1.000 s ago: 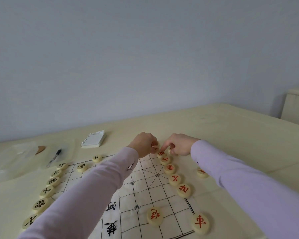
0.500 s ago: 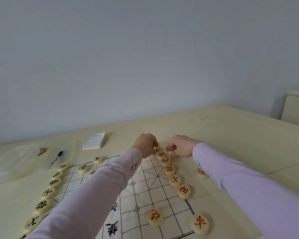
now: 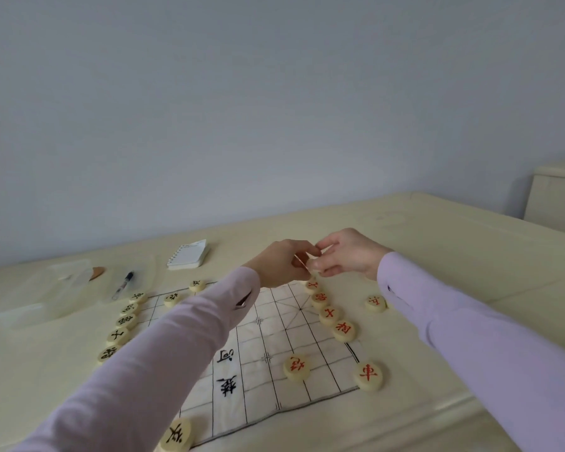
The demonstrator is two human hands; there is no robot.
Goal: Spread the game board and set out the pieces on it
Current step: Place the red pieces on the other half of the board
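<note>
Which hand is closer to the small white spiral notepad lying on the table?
Left. The left hand is to the right of the small white spiral notepad; the right hand is farther right, past the left hand.

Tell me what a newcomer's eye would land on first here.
In lilac sleeves, the left hand and right hand meet above the far end of the white cloth board, pinching a pale piece between their fingertips. Next come the round game pieces: a row with red characters runs down the board's right edge, and a row with black characters runs down its left edge.
</note>
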